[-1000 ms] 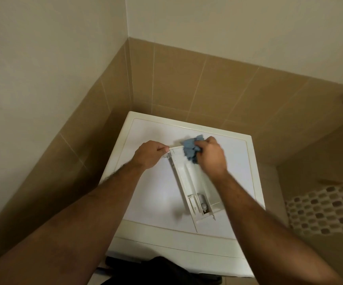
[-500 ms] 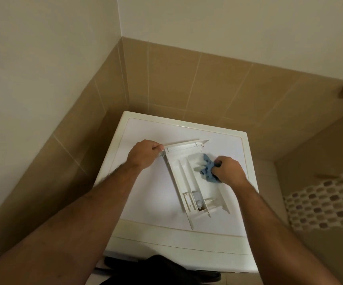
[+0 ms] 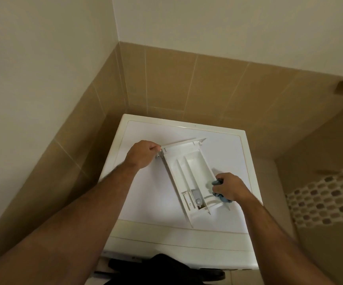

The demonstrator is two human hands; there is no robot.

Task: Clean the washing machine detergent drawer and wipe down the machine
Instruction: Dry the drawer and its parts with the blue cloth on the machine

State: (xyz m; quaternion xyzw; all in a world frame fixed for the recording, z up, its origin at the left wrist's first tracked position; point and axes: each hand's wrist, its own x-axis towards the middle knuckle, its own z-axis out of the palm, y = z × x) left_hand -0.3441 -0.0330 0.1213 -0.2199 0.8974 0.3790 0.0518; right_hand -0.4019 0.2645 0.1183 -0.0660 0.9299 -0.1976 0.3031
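Nearest the camera, dark clothing [image 3: 166,268] at the bottom edge, then the front lip of the washing machine [image 3: 146,229]; both forearms reach over it onto the white top.

Right hand [image 3: 229,187] sits at the near right corner of the detergent drawer [image 3: 189,173]; fingers curled tight round a bunched blue cloth [image 3: 221,197], pressing it against the drawer's near-right wall; only scraps of cloth show past the knuckles.

Drawer lies flat on the machine top, pulled right out, angled so its near end carries a grey siphon cap [image 3: 197,197] and the far end the front panel; open compartments face up.

Left hand [image 3: 142,154] is further back at the far-left corner; fingers closed in a pinch on the panel's edge, thumb side hidden, so exact contact I cannot tell.

Handling, my read: thin moulded plastic, light, stiff but brittle at the ribs and clips; it will skate on the smooth top if wiped one-handed, so pinning a corner makes sense; grip outer walls or front panel, not the inner dividers or siphon cap; cloth is soft, conforms into corners; wet residue would likely make the plastic slick.

Beyond: tan tiled wall [image 3: 187,83], corner behind the machine.
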